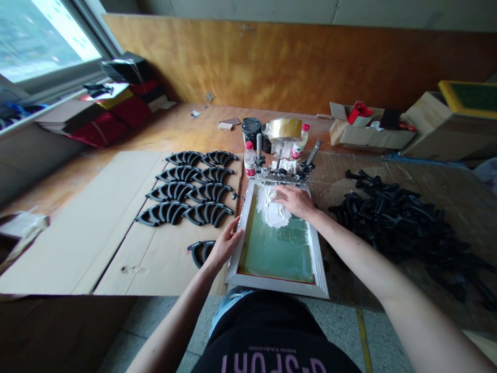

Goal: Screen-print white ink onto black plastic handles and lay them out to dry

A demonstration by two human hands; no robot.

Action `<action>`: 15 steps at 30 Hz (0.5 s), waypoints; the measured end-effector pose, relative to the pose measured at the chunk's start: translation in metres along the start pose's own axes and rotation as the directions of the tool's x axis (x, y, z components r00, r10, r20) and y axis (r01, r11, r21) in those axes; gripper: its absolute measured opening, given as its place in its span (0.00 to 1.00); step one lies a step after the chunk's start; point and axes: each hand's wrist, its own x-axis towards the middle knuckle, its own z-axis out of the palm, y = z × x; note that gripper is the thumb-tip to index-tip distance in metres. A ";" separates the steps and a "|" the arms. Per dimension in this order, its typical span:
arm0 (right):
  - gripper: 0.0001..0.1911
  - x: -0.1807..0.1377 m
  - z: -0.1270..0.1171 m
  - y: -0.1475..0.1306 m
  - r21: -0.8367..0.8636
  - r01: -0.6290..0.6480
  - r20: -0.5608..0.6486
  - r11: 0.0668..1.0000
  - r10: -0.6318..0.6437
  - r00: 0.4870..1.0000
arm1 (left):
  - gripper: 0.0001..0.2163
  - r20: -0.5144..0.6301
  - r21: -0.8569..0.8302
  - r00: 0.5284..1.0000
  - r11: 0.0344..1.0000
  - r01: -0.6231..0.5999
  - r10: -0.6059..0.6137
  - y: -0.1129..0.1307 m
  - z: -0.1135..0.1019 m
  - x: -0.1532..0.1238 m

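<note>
— What's closest in?

— A black garment point(267, 331) with pink lettering, at the bottom edge. Just beyond it the screen frame point(272, 284) lies flat, its near rim at the edge of the table point(174, 124). The frame is pale, with green mesh inside.

— And the hands?

— The left hand point(224, 246) grasps the frame's left rail, fingers wrapped over the edge. The right hand point(297, 201) lies palm down at the far end of the mesh, touching a smear of white paste point(272, 211). I cannot tell whether its fingers are clasped on anything or just pressed flat.

— What's to the left?

— Rows of black curved parts point(190, 194) are laid out on a cardboard sheet point(77, 243), and a single curved part point(201, 252) lies just beside the left hand.

— And to the right?

— A loose heap of black parts point(392, 220), well apart from the frame.

— Past the frame?

— A small bottle point(249, 160) with a red cap, a black can point(251, 129) and a yellowish tape roll point(285, 128) are crowded together. Cardboard boxes point(365, 135) stand farther right.
</note>
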 end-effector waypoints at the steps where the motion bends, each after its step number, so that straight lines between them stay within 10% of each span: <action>1: 0.25 0.012 -0.005 0.006 -0.018 -0.066 -0.033 0.998 0.065 0.997 | 0.31 -0.007 -0.004 0.999 0.999 -0.032 0.032 0.009 -0.003 -0.003; 4: 0.31 0.027 -0.023 0.037 -0.036 -0.269 -0.156 0.963 0.260 0.953 | 0.25 -0.046 -0.037 0.992 0.992 -0.122 0.120 0.038 -0.008 -0.009; 9: 0.13 -0.019 -0.028 0.088 0.072 -0.552 -0.300 0.830 0.546 0.782 | 0.24 -0.129 -0.260 0.955 0.920 -0.293 0.268 0.089 0.000 0.002; 15: 0.18 -0.070 0.036 0.056 0.054 -0.246 -0.056 0.968 0.249 0.967 | 0.24 -0.116 -0.464 0.922 0.800 -0.380 0.371 0.125 0.015 0.029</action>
